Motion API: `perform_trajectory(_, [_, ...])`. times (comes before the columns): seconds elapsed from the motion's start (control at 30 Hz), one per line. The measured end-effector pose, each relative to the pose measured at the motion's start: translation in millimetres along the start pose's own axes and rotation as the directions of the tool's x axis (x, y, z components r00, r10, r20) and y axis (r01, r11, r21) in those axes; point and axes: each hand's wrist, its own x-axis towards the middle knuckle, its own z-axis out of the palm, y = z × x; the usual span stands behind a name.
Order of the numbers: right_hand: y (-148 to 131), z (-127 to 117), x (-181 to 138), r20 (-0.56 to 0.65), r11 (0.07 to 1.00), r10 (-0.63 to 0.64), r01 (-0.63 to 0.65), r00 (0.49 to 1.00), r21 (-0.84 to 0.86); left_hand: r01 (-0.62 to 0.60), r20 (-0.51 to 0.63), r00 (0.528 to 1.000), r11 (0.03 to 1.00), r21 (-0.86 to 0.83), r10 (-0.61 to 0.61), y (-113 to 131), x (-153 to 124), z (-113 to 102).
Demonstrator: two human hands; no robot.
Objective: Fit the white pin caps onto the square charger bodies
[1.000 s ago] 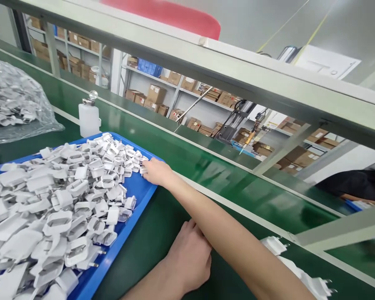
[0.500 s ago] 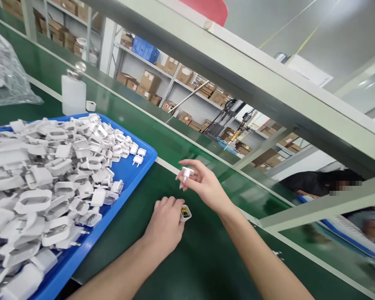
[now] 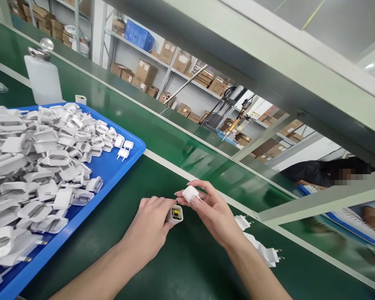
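Note:
My left hand point(image 3: 153, 223) is closed around a white charger housing point(image 3: 176, 214); its open end faces me and shows yellow and black parts inside. Just right of it, my right hand point(image 3: 211, 208) pinches a small white plug cap point(image 3: 191, 194) with metal pins between thumb and fingers. The cap and the housing are apart, with a small gap between them. Several more white plug pieces point(image 3: 270, 255) with pins lie on the green bench point(image 3: 190, 271) beside my right forearm, which partly hides them.
A blue tray point(image 3: 108, 183) heaped with white plug shells point(image 3: 54, 158) stands at left. Behind it are a white pump bottle point(image 3: 45, 79) and a small white housing point(image 3: 80, 99). A pale frame beam point(image 3: 268, 58) crosses above; a co-worker point(image 3: 318, 173) sits at far right.
My right hand has come down towards the housing and turned the plug cap. The view has shifted, bringing the plug pieces by my right forearm more into sight.

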Motion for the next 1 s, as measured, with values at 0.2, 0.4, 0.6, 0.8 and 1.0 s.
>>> perform_trajectory(0.2, [24, -14, -5, 0.036, 0.968, 0.0, -0.009, 0.999, 0.252, -0.001, 0.026, 1.0, 1.0, 0.007, 0.001, 0, 3, 6])
perform_trajectory(0.4, [31, -14, -8, -0.103, 0.985, 0.056, -0.038, 0.993, 0.167, 0.032, 0.041, 0.999, 0.999, 0.01, -0.032, -6, 2, 13])
perform_trajectory(0.6, [33, -3, -9, -0.153, 0.987, 0.049, -0.072, 0.987, -0.147, -0.026, 0.009, 1.0, 0.999, 0.039, 0.026, -7, 0, 14])
perform_trajectory(0.8, [40, -3, -6, -0.153, 0.808, -0.259, 0.127, 0.954, -0.576, -0.05, -0.007, 0.999, 0.996, 0.07, 0.051, -11, 1, 15])
perform_trajectory(1.0, [42, -6, -3, 0.006, 0.549, -0.479, 0.306, 0.878, -0.778, -0.025, 0.013, 1.0, 0.997, 0.069, 0.024, -10, 1, 14])
